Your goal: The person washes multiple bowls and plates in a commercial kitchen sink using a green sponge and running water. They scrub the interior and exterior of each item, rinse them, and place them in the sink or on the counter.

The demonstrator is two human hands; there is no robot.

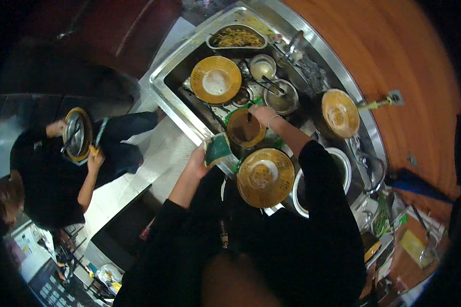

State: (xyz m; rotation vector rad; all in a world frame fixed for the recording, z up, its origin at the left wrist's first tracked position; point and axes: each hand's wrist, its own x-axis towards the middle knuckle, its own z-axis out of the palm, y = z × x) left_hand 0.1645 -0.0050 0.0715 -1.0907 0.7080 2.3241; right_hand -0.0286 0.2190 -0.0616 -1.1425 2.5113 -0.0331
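Observation:
My left hand (200, 161) grips a green scouring pad (217, 149) with pale edges, near the sink's front rim. My right hand (264, 114) reaches over a bowl of brown liquid (246, 130), its fingers at the far rim. A short dark piece shows at those fingertips; I cannot tell whether it is held. Closest to me stands a yellow-brown bowl (265, 177) with suds inside. Farther back in the sink is another yellow-brown bowl (215, 80) with white foam. Right of it are a small bowl of cloudy liquid (262, 68) and a larger bowl (281, 97) with a dark-handled utensil (272, 83).
A steel pan of food scraps (237, 37) sits at the sink's far end, by the faucet (288, 51). On the right stand a sudsy bowl (340, 114) and a white-rimmed container (340, 165). At left, a person (50, 172) holds a bowl (78, 134).

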